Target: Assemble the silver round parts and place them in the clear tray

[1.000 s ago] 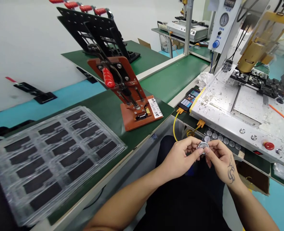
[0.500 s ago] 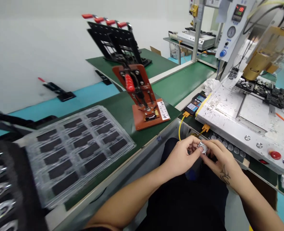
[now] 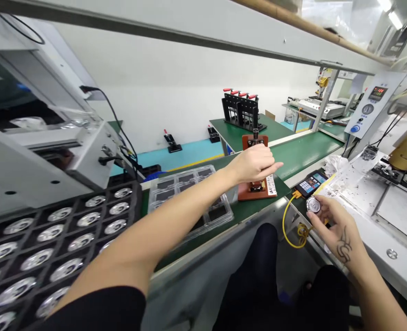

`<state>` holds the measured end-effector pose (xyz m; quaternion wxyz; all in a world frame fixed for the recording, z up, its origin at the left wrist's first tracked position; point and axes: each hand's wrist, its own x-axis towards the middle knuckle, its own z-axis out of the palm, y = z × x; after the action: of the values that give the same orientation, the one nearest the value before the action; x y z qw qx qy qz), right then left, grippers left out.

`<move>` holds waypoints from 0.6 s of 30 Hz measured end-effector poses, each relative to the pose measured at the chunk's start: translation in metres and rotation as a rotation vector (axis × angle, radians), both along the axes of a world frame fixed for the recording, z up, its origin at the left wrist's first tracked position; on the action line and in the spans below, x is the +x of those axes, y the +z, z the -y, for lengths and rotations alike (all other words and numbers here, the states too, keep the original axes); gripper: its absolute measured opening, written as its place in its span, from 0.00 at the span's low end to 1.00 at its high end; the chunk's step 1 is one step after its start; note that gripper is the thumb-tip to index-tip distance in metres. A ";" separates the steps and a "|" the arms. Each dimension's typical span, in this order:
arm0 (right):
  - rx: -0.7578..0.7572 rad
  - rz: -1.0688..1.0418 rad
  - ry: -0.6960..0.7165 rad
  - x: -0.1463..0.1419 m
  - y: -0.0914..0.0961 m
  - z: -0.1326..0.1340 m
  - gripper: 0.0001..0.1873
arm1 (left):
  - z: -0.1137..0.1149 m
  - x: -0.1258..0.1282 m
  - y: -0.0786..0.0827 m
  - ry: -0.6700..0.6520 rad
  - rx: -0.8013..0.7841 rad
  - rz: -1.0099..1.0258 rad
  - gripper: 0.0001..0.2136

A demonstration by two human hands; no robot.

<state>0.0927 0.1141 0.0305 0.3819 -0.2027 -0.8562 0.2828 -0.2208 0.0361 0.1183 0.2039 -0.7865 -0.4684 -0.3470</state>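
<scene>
My right hand point(image 3: 337, 232) holds a small round silver part point(image 3: 313, 204) in its fingertips, low in front of the white machine table point(image 3: 389, 216). My left hand point(image 3: 255, 163) reaches out over the orange press fixture point(image 3: 257, 189) on the green bench. Its fingers are curled at the fixture's lever, whose handle is hidden behind the hand. A clear blister tray point(image 3: 189, 191) with black slots lies under my left forearm.
A black tray point(image 3: 48, 239) of several silver round parts sits at the lower left, below a grey machine point(image 3: 44, 151). A keypad controller point(image 3: 310, 184) and a yellow cable point(image 3: 288, 227) lie by the machine table. Black fixtures point(image 3: 241, 110) stand on the far green bench.
My left hand left the silver part and reached forward to the orange fixture. My right hand kept the part. The view swung up and left, bringing the black tray and grey machine into sight.
</scene>
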 end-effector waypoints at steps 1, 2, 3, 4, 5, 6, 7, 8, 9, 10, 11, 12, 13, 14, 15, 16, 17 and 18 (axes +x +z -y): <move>-0.020 -0.013 -0.002 -0.005 0.001 -0.001 0.20 | -0.001 -0.001 0.003 -0.001 -0.020 0.013 0.24; -0.038 -0.023 0.004 -0.010 0.001 -0.002 0.20 | -0.002 0.000 0.008 0.005 -0.014 0.063 0.25; -0.057 -0.029 0.016 -0.017 0.001 -0.004 0.20 | -0.004 0.001 0.016 0.021 0.013 0.143 0.25; -0.076 -0.032 0.037 -0.026 0.000 -0.006 0.20 | -0.006 0.001 0.027 0.041 0.053 0.243 0.24; -0.094 -0.032 0.061 -0.035 0.000 -0.010 0.20 | -0.010 -0.001 0.039 0.059 0.087 0.350 0.23; -0.110 -0.029 0.085 -0.046 -0.002 -0.014 0.20 | -0.016 -0.006 0.052 0.071 0.105 0.459 0.20; -0.124 -0.025 0.105 -0.057 -0.004 -0.019 0.20 | -0.022 -0.015 0.064 0.077 0.100 0.562 0.17; -0.132 -0.023 0.117 -0.068 -0.007 -0.024 0.19 | -0.027 -0.027 0.074 0.072 0.067 0.652 0.14; -0.135 -0.017 0.123 -0.078 -0.012 -0.029 0.19 | -0.031 -0.041 0.080 0.070 0.017 0.730 0.12; -0.134 -0.008 0.128 -0.086 -0.017 -0.034 0.19 | -0.033 -0.057 0.082 0.085 -0.026 0.791 0.10; -0.130 0.006 0.131 -0.092 -0.023 -0.039 0.19 | -0.030 -0.073 0.079 0.131 -0.053 0.835 0.09; -0.126 0.021 0.136 -0.095 -0.030 -0.042 0.19 | -0.024 -0.087 0.071 0.209 -0.070 0.856 0.09; -0.120 0.038 0.142 -0.098 -0.037 -0.046 0.19 | -0.014 -0.099 0.058 0.318 -0.089 0.853 0.10; -0.114 0.053 0.150 -0.099 -0.043 -0.049 0.20 | -0.003 -0.107 0.042 0.454 -0.149 0.832 0.11; -0.107 0.063 0.158 -0.101 -0.049 -0.051 0.20 | 0.010 -0.110 0.023 0.554 -0.286 0.782 0.12; -0.101 0.069 0.166 -0.103 -0.054 -0.053 0.20 | 0.022 -0.110 0.003 0.579 -0.502 0.718 0.13; -0.094 0.075 0.176 -0.107 -0.057 -0.056 0.20 | 0.031 -0.105 -0.018 0.554 -0.634 0.686 0.11; -0.087 0.078 0.186 -0.113 -0.060 -0.057 0.20 | 0.038 -0.098 -0.039 0.519 -0.734 0.664 0.09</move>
<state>-0.0200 0.1716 -0.0294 0.3113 -0.1495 -0.8725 0.3456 -0.3185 -0.0018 0.0789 -0.1632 -0.5134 -0.7757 -0.3287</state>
